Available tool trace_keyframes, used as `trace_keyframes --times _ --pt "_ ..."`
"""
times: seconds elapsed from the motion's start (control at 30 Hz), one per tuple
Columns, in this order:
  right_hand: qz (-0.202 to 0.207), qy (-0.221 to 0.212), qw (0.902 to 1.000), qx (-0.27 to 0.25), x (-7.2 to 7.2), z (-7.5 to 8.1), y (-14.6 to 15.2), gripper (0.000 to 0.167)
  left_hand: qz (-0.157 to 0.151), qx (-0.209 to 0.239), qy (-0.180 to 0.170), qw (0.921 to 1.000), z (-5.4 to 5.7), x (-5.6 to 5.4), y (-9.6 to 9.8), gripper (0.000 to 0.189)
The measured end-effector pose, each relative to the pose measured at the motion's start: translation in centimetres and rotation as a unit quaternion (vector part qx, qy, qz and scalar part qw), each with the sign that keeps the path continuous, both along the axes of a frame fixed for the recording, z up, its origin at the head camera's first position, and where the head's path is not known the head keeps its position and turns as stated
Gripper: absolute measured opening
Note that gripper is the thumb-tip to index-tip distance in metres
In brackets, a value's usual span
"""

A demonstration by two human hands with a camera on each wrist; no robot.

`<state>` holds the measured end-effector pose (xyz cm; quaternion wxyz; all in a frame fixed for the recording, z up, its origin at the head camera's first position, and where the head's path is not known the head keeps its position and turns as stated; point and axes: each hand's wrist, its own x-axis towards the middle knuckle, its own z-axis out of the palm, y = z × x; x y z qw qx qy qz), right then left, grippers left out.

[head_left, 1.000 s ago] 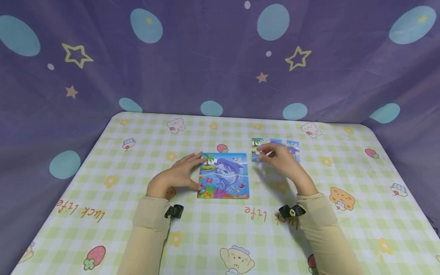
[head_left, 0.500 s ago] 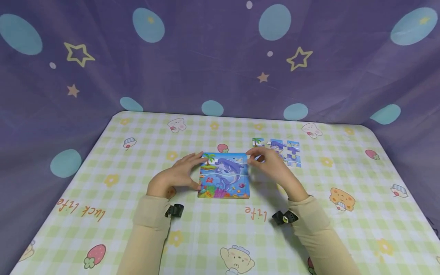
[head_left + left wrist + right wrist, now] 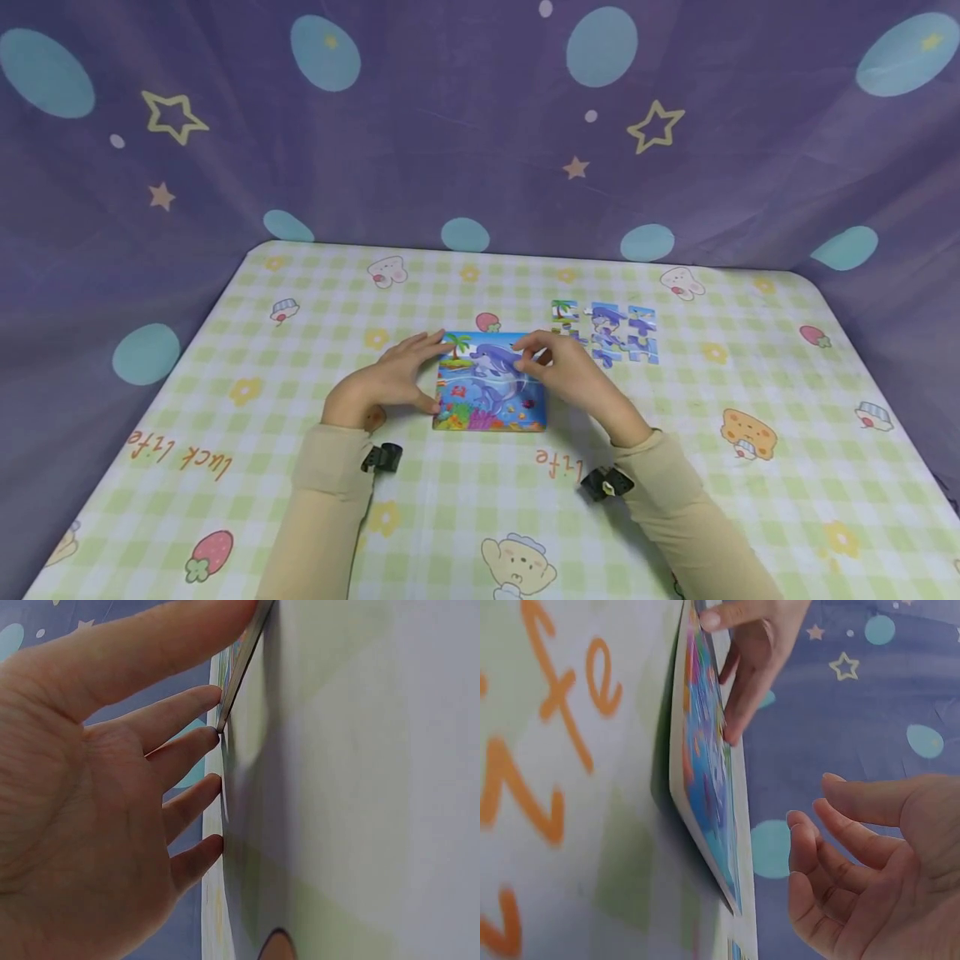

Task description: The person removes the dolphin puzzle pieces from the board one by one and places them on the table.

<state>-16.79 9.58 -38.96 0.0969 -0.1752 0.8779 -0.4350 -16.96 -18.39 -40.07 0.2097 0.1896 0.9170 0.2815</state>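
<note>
Sq. dolphin-pic. board (image 3: pixel 489 402) lies face-up, puzzle pcs. (image 3: pixel 606 321) in 3 cols. beyond, to R.

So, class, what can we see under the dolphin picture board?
The checked tablecloth shows around the dolphin picture board; in the right wrist view, the board's shadow falls on that cloth beside its edge. Whatever lies directly beneath is covered, so it cannot be seen.

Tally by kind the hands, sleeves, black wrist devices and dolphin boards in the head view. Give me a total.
Hands: 2 (left hand, right hand)
Sleeves: 2 (left sleeve, right sleeve)
Black wrist devices: 2 (left device, right device)
Dolphin board: 1
Total: 7
</note>
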Motion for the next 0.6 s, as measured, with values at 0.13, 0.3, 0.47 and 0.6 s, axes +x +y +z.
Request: trace_keyframes --times 0.13,0.3,0.47,0.6 --pt "0.018 -0.008 0.9998 0.005 0.3 0.0 -1.0 0.024 -0.001 -0.005 0.001 1.0000 0.0 0.0 0.0 0.095" --pt "0.034 -0.018 0.9992 0.005 0.4 -0.1 -2.2 0.024 0.000 -0.006 -0.001 1.0000 -0.1 -0.1 -0.1 0.094" --pt "0.050 -0.017 0.9985 0.011 0.5 -0.3 -3.3 0.024 -0.001 -0.005 -0.004 1.0000 0.0 -0.1 0.0 0.094" --pt "0.064 -0.026 0.9975 0.013 0.5 -0.4 -4.2 0.024 -0.002 -0.005 -0.003 1.0000 0.1 0.0 0.0 0.094"
